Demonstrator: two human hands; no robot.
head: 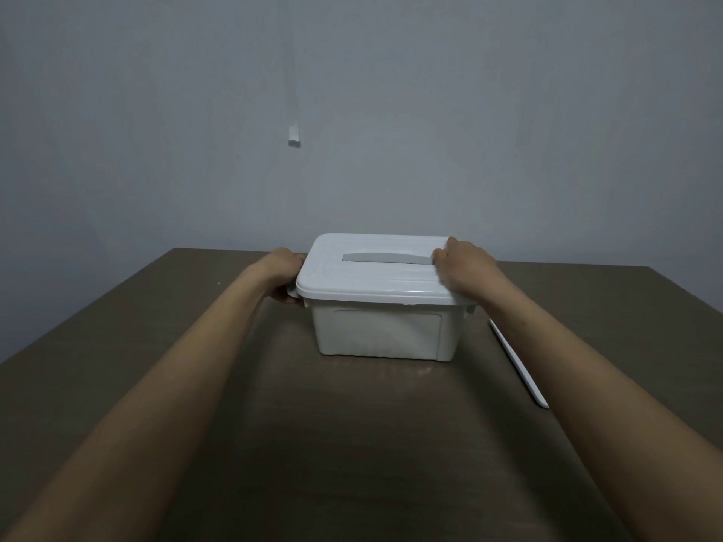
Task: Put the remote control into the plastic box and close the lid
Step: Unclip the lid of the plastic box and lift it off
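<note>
A white plastic box (381, 332) stands in the middle of the brown table, its white lid (371, 275) lying flat on top with a grey handle recessed in it. My left hand (283, 277) grips the latch at the box's left end, fingers curled under the lid's edge. My right hand (465, 267) rests on the lid's right end, fingers pressed down near the handle. A slim white remote control (518, 363) lies on the table to the right of the box, partly hidden by my right forearm.
The brown table (352, 444) reaches back to a plain grey wall just behind the box. A small white hook (294, 135) hangs on that wall. My two forearms cross the table's near half on either side.
</note>
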